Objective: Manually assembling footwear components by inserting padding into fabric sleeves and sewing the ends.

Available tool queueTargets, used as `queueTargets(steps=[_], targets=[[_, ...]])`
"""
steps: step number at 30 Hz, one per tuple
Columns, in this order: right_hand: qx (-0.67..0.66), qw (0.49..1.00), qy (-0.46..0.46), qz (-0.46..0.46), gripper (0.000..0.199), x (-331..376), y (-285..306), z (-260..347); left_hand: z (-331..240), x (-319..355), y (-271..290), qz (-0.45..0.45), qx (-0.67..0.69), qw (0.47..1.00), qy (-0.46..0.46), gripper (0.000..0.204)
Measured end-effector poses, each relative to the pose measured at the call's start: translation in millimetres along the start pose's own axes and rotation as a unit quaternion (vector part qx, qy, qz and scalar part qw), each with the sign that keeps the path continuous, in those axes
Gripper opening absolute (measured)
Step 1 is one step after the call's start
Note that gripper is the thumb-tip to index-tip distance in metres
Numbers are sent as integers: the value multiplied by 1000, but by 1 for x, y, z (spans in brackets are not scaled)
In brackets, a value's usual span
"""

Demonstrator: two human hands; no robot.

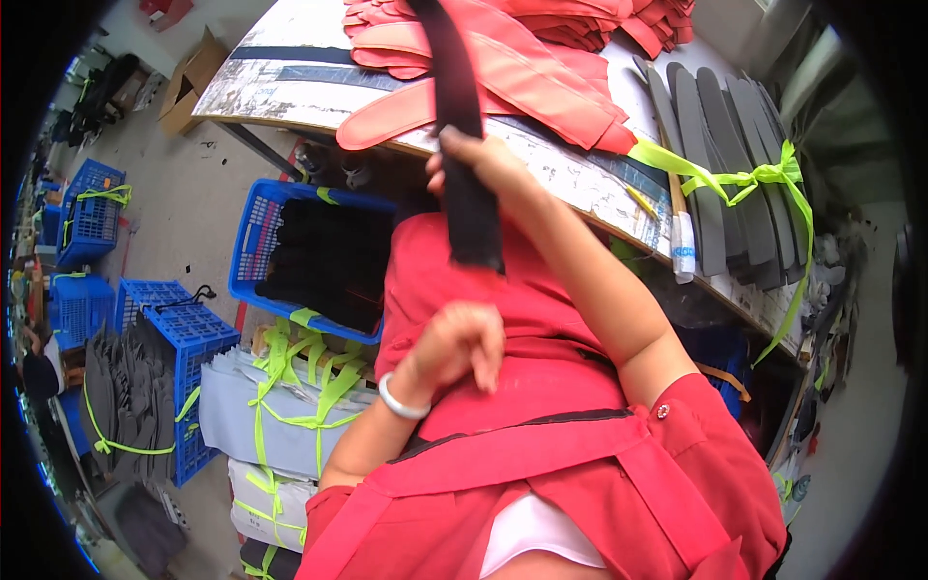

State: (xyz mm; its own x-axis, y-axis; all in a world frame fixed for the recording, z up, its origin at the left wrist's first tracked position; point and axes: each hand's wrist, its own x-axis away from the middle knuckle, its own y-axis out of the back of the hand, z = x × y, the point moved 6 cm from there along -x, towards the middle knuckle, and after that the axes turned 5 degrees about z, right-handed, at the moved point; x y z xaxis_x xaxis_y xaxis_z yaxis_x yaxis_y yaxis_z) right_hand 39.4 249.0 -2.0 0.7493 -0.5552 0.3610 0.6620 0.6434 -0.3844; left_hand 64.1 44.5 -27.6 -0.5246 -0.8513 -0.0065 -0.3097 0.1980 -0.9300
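My right hand (pixel 483 169) is closed around a long black strip (pixel 465 208), thumb on top. The strip hangs in front of my red apron (pixel 541 329) and reaches up over the table edge; its lower end is straight-cut. Lower down, my left hand (pixel 454 343), with a pale bangle (pixel 402 397) at the wrist, is in front of my body, empty, fingers loosely bent and one finger hanging apart. Beyond the strip, long coral-red pieces with rounded ends (pixel 387 113) lie on the table, some in stacks.
The worn white table (pixel 280 97) has grey strips (pixel 710 164) tied with a yellow-green band (pixel 744 184) at the right. A blue crate (pixel 246 261) of black pieces (pixel 333 261) stands left below it. Tied grey bundles (pixel 130 401), more blue crates (pixel 92 217) and a cardboard box (pixel 188 87) are on the floor.
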Motion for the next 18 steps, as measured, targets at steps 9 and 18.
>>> queueTargets(steps=[9, 18], targets=[[54, 997, 50, 8, 33, -2, -15, -7, -75, -13, 44, -268, -406, 865, -122, 35], [59, 997, 0, 39, 38, 8, 4, 14, -58, 21, 41, -306, -325, 880, -162, 35]])
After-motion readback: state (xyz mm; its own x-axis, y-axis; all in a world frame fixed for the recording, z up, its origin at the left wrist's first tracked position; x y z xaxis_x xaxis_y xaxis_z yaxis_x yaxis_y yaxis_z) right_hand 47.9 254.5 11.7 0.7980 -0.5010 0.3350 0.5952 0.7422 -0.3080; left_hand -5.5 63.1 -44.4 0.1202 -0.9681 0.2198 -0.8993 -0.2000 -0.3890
